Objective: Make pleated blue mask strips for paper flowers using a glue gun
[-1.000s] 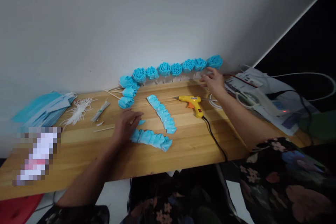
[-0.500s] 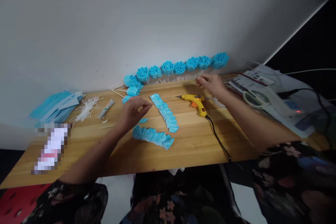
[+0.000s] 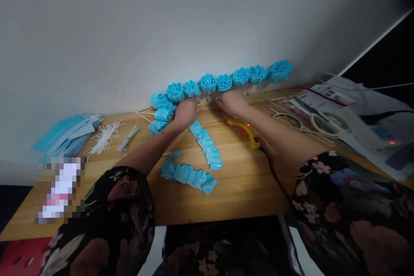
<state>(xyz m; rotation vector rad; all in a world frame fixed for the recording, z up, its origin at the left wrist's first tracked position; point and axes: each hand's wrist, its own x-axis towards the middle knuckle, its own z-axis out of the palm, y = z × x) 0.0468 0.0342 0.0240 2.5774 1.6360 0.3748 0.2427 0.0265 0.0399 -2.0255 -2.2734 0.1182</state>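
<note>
A row of blue rose-like flowers (image 3: 208, 83) on thin stems leans against the wall at the back of the table. Just below the middle blooms, my left hand (image 3: 187, 114) is closed, its fingertips towards the stems. My right hand (image 3: 232, 103) faces it from the right, fingers curled in. Whatever either hand grips is too small or hidden to make out. A pleated blue strip (image 3: 207, 144) lies below my left hand, its upper end close to the fingers. Another pleated strip (image 3: 189, 176) rests nearer the front edge. Partly behind my right forearm lies a yellow glue gun (image 3: 244, 128).
Left stand blue face masks (image 3: 67, 136), white cords (image 3: 106, 136) and a tied white bundle (image 3: 128, 138). A blurred-out object (image 3: 61, 192) lies at the front left. On the right are scissors (image 3: 330, 123), papers and a power strip (image 3: 371, 127). The gun's black cable (image 3: 274, 172) runs forward.
Both hands have moved up to the flower stems and closer together, the left rightward and the right leftward. The view has shifted slightly; the strips stay on the table.
</note>
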